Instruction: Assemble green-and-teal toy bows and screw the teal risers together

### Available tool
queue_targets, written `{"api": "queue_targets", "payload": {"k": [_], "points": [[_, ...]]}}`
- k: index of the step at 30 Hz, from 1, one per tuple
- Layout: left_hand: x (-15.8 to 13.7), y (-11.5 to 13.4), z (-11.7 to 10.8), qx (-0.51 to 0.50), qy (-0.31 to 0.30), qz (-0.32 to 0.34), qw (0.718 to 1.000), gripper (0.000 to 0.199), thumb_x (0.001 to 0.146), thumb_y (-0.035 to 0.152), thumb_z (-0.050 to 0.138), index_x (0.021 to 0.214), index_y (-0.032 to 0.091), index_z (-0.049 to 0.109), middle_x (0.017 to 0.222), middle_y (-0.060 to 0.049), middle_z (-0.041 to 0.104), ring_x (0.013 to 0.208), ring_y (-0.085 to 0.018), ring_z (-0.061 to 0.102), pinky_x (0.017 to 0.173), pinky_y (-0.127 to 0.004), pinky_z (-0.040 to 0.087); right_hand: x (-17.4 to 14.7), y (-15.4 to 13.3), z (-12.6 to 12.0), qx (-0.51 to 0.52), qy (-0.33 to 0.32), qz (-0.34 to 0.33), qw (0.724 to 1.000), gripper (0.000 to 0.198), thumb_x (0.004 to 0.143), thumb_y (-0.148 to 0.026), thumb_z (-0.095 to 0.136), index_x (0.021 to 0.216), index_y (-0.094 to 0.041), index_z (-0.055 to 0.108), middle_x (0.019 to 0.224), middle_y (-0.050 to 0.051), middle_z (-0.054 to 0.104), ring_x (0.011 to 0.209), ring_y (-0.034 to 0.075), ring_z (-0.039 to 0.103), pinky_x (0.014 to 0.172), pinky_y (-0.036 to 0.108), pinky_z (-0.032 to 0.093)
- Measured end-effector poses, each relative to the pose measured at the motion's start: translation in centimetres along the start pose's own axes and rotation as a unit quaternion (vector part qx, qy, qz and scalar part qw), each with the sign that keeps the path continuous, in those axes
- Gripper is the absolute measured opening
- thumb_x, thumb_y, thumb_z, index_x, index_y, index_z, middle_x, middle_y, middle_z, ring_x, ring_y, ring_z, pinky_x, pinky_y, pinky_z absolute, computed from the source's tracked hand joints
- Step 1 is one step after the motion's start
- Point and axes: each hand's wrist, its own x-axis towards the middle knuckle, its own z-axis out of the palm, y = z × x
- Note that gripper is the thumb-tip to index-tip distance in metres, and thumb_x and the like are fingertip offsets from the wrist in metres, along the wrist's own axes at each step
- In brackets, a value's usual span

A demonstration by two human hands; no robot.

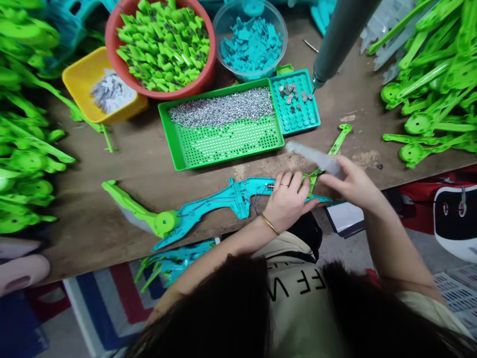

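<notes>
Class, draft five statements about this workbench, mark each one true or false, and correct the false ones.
1. The right hand holds a translucent piece. True.
2. The left hand is clear of the wired blue bow-shaped frame. False: it rests on it.
3. The red tub holds bright green parts. True.
4. In the picture, the yellow container is right of the red tub. False: it is to its left.
5. The small silvery pieces lie in the green tray. True.

A worn brown workbench (137,159) carries a red tub (112,37), a yellow bin (122,114), a clear bowl (284,44), a green perforated tray (231,140), a teal tray (301,129), a blue bow-shaped frame (208,203) and heaped lime-green plastic parts (30,161).
</notes>
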Motion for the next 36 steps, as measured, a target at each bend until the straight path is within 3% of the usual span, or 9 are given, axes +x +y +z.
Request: {"api": "queue_targets", "payload": {"k": [3, 5, 7, 12, 16, 20, 24, 30, 36], "points": [[-0.1, -0.3, 0.1, -0.003, -0.003, 0.011, 1.000, 0.066, 0.087, 0.064, 0.052, 0.121, 0.008, 0.060, 0.122, -0.017, 0.061, 0.114, -0.031, 0.055, 0.108, -0.047, 0.036, -0.5, 0.3, -1.0, 0.221, 0.106, 0.035, 0.969, 0.035, 0.086, -0.051, 0.056, 0.110, -0.026, 0.063, 0.090, 0.002, 0.067, 0.080, 0.018, 0.065, 0.073, 0.034, 0.054], [-0.2, -0.4, 0.2, -0.004, -0.011, 0.016, 1.000, 0.070, 0.084, 0.066, 0.053, 0.123, 0.008, 0.059, 0.128, -0.019, 0.058, 0.118, -0.032, 0.054, 0.111, -0.048, 0.034, -0.9, 0.4, -1.5, 0.288, 0.150, 0.051, 0.944, 0.029, 0.083, -0.046, 0.062, 0.105, -0.027, 0.065, 0.095, 0.002, 0.068, 0.087, 0.019, 0.066, 0.078, 0.035, 0.055], [-0.3, -0.4, 0.2, -0.005, -0.019, 0.016, 1.000, 0.069, 0.084, 0.064, 0.055, 0.125, 0.009, 0.058, 0.131, -0.019, 0.057, 0.120, -0.031, 0.053, 0.112, -0.048, 0.033, -1.3, 0.5, -1.7, 0.303, 0.153, 0.066, 0.938, 0.029, 0.077, -0.040, 0.072, 0.102, -0.026, 0.067, 0.095, 0.001, 0.069, 0.089, 0.018, 0.067, 0.080, 0.034, 0.056], [-0.4, -0.4, 0.5, -0.003, -0.001, 0.017, 1.000, 0.065, 0.084, 0.061, 0.059, 0.124, 0.010, 0.058, 0.132, -0.018, 0.057, 0.122, -0.031, 0.053, 0.113, -0.047, 0.034, -1.7, 0.7, -0.9, 0.355, 0.099, 0.177, 0.913, 0.036, 0.062, -0.038, 0.085, 0.088, -0.023, 0.066, 0.076, -0.003, 0.069, 0.061, 0.011, 0.065, 0.055, 0.022, 0.056], [-0.4, -0.4, 0.7, -0.005, 0.008, 0.016, 1.000, 0.065, 0.084, 0.061, 0.058, 0.124, 0.009, 0.058, 0.132, -0.017, 0.058, 0.121, -0.031, 0.053, 0.112, -0.046, 0.035, -1.3, 0.9, 0.2, 0.343, 0.100, 0.230, 0.905, 0.043, 0.053, -0.040, 0.089, 0.082, -0.019, 0.065, 0.073, -0.001, 0.072, 0.059, 0.010, 0.066, 0.052, 0.019, 0.057], [-0.5, -0.4, 0.7, -0.009, -0.004, 0.014, 1.000, 0.063, 0.086, 0.060, 0.057, 0.126, 0.010, 0.057, 0.133, -0.017, 0.057, 0.124, -0.030, 0.051, 0.113, -0.047, 0.034, -1.2, 0.7, 0.5, 0.331, 0.099, 0.237, 0.908, 0.044, 0.053, -0.041, 0.089, 0.082, -0.019, 0.065, 0.072, 0.000, 0.072, 0.059, 0.011, 0.067, 0.052, 0.019, 0.058], [-0.5, -0.4, 1.0, -0.010, 0.010, 0.017, 1.000, 0.063, 0.086, 0.060, 0.057, 0.124, 0.009, 0.058, 0.131, -0.018, 0.059, 0.122, -0.030, 0.053, 0.111, -0.046, 0.036, -1.5, 0.5, 0.4, 0.328, 0.069, 0.250, 0.908, 0.043, 0.055, -0.040, 0.088, 0.082, -0.018, 0.064, 0.070, 0.001, 0.072, 0.058, 0.012, 0.068, 0.054, 0.019, 0.058], [-0.5, -0.4, 1.1, -0.011, 0.037, 0.019, 0.999, 0.063, 0.088, 0.062, 0.051, 0.121, 0.009, 0.061, 0.128, -0.017, 0.061, 0.119, -0.029, 0.055, 0.110, -0.045, 0.037, -1.5, 0.4, 0.5, 0.300, 0.073, 0.263, 0.914, 0.045, 0.055, -0.043, 0.088, 0.083, -0.017, 0.063, 0.070, 0.000, 0.071, 0.059, 0.011, 0.068, 0.058, 0.020, 0.059], [-0.6, -0.4, 1.2, -0.011, 0.047, 0.020, 0.999, 0.061, 0.092, 0.059, 0.047, 0.120, 0.006, 0.062, 0.127, -0.019, 0.061, 0.118, -0.029, 0.055, 0.106, -0.042, 0.039, -0.9, 0.3, -0.1, 0.211, 0.029, 0.285, 0.935, 0.052, 0.054, -0.056, 0.085, 0.076, -0.017, 0.060, 0.058, 0.000, 0.066, 0.048, 0.010, 0.062, 0.046, 0.018, 0.051]]}}
